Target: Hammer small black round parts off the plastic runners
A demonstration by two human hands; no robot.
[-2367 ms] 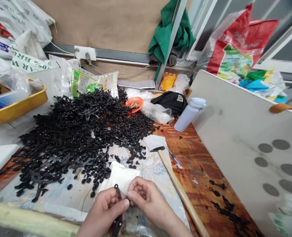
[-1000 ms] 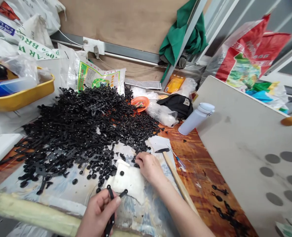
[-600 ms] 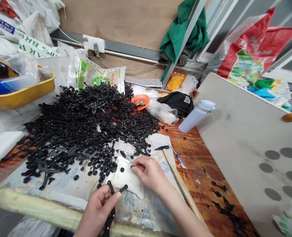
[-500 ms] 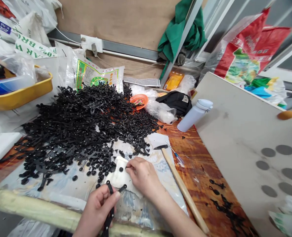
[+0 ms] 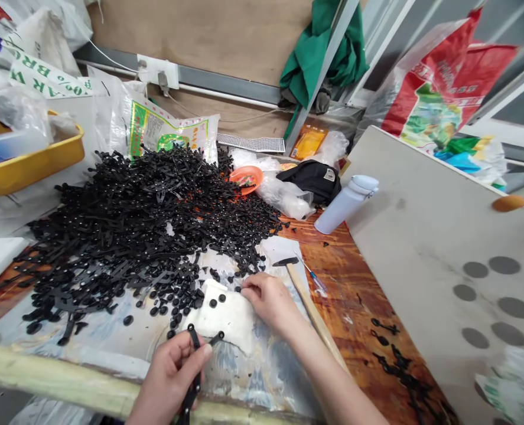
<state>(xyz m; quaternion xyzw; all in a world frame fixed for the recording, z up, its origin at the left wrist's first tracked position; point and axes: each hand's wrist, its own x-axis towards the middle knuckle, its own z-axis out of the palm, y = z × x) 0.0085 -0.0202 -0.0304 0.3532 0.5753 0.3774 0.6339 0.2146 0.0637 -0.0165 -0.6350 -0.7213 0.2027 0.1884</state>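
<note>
My left hand [image 5: 177,369] is closed around black plastic straps [image 5: 193,375] with round holed ends, two of which stick out past the thumb. In front of it lies a folded white cloth [image 5: 226,321]. Two small black round caps [image 5: 217,300] rest side by side on this cloth. At the cloth's right edge my right hand [image 5: 266,298] is pinched, and a small black round piece [image 5: 238,289] shows at its fingertips. A big heap of black plastic straps and caps [image 5: 155,206] spreads beyond the cloth and to its left.
A hammer [image 5: 315,319] with a wooden handle lies right of my right hand, beside a thin screwdriver-like tool [image 5: 315,277]. Farther back stand a pale blue bottle [image 5: 344,206] and an orange dish [image 5: 246,179]. A grey board [image 5: 421,236] borders the right side.
A second black cap now lies on the white cloth beside the first. My right hand has moved right and slightly away, toward the cloth's edge. My left hand keeps its grip on the straps.
</note>
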